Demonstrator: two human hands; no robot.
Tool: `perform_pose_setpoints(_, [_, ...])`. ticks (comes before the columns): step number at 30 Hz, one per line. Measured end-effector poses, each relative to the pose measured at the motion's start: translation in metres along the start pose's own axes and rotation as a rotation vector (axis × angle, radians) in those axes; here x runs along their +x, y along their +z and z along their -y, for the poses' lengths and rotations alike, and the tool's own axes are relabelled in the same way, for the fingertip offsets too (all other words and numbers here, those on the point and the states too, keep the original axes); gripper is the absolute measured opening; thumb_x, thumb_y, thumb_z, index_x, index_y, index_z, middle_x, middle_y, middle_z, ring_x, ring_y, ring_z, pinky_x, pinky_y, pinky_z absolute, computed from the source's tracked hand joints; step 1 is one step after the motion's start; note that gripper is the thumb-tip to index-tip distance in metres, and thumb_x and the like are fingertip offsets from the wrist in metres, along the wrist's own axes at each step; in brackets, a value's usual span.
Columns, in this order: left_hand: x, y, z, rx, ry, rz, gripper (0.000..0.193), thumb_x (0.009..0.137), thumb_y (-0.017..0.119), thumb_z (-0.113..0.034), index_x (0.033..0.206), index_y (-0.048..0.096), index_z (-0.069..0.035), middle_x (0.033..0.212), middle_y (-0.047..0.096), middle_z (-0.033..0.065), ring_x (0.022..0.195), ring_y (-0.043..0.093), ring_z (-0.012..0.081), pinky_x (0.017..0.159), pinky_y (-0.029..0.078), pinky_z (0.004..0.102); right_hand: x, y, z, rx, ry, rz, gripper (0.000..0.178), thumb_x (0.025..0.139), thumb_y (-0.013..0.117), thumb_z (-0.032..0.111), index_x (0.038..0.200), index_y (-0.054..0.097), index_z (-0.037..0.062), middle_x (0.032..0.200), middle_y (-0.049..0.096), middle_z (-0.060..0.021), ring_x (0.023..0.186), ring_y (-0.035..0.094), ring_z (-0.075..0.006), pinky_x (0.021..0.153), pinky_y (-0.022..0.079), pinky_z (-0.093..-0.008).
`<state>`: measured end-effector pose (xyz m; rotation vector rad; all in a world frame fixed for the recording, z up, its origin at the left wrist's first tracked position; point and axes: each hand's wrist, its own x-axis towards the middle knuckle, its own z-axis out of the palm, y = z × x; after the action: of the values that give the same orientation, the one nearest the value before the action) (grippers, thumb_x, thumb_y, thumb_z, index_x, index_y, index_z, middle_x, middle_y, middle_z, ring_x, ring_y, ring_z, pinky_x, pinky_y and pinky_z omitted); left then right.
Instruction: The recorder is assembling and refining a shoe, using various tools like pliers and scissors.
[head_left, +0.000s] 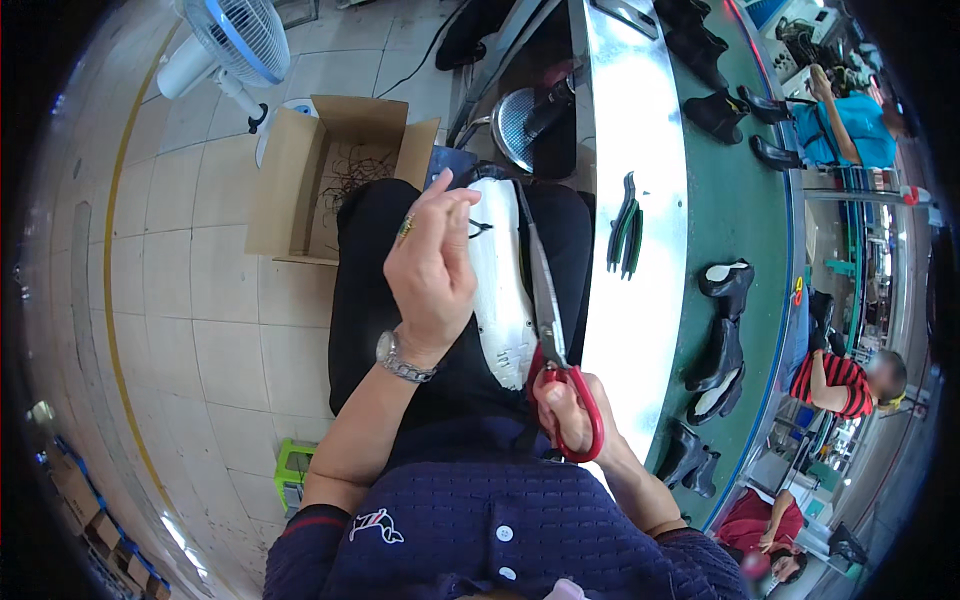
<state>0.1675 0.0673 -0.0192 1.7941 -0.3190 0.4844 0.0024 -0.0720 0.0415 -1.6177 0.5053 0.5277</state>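
Head: right grip (566,412) clasps red-handled steel scissors (553,345); left grip (430,252) half-curled, hold unclear; slipping blades (542,280) could nick the white-soled black shoe (500,300).

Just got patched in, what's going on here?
A seated person has a white-bottomed shoe lying bottom up on the lap. The right hand holds red-handled scissors, blades pointing away from the body along the shoe's right side. The left hand is raised at the shoe's left side; whether its fingers pinch anything isn't clear. A green-and-black hand tool lies on the metal bench to the right, and an open cardboard box with dark scraps stands to the left.
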Motion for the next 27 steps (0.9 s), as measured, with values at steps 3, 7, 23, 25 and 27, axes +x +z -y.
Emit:
perform_pose_setpoints(3, [0.009,-0.013,-0.019,-0.029,-0.152,0.109,0.008,0.097,0.053,-0.003,0.09,0.057,0.0,0.074,0.062,0.0089,0.071,0.064,0.0209,0.063,0.049,0.0284,-0.008,-0.014,0.003,-0.111,-0.155,-0.18,0.04,0.093,0.064,0.04,0.082,0.058,0.0022,0.068,0.056,0.001,0.061,0.053,-0.0082,0.055,0.042,-0.0256])
perform_pose_setpoints(7, [0.029,-0.031,-0.053,-0.143,0.241,-0.034,0.016,0.103,0.042,-0.013,0.097,0.047,0.001,0.08,0.063,0.0141,0.056,0.051,0.009,0.05,0.04,0.017,0.014,-0.056,-0.029,-0.388,-0.134,-0.759,0.021,0.087,0.072,0.017,0.093,0.063,-0.0002,0.071,0.064,-0.0066,0.062,0.057,-0.0132,0.06,0.046,-0.0265])
perform_pose_setpoints(23, [0.011,-0.128,0.169,0.758,-0.512,0.241,0.056,0.092,0.058,-0.024,0.138,0.039,0.002,0.134,0.049,0.029,0.104,0.061,0.0423,0.083,0.052,0.0487,0.061,-0.135,-0.107,-0.595,-0.199,-1.012,0.042,0.09,0.068,0.024,0.125,0.06,0.0035,0.105,0.063,-0.0126,0.085,0.064,-0.0205,0.073,0.052,-0.0317])
perform_pose_setpoints(25, [-0.01,-0.101,0.156,0.601,-0.46,0.149,0.062,0.091,0.06,-0.029,0.138,0.037,0.003,0.139,0.043,0.0301,0.116,0.053,0.0431,0.088,0.05,0.0473,0.072,-0.135,-0.085,-0.649,-0.132,-0.96,0.04,0.091,0.065,0.02,0.127,0.058,0.0018,0.108,0.061,-0.0141,0.081,0.063,-0.02,0.07,0.053,-0.0342])
perform_pose_setpoints(27, [0.001,-0.079,0.084,0.357,-0.345,0.183,0.061,0.09,0.06,-0.024,0.138,0.036,0.002,0.136,0.046,0.0265,0.12,0.049,0.044,0.095,0.047,0.0463,0.093,-0.161,-0.092,-0.741,-0.222,-0.944,0.042,0.092,0.065,0.024,0.128,0.058,0.0031,0.107,0.061,-0.0145,0.085,0.061,-0.023,0.075,0.051,-0.0363])
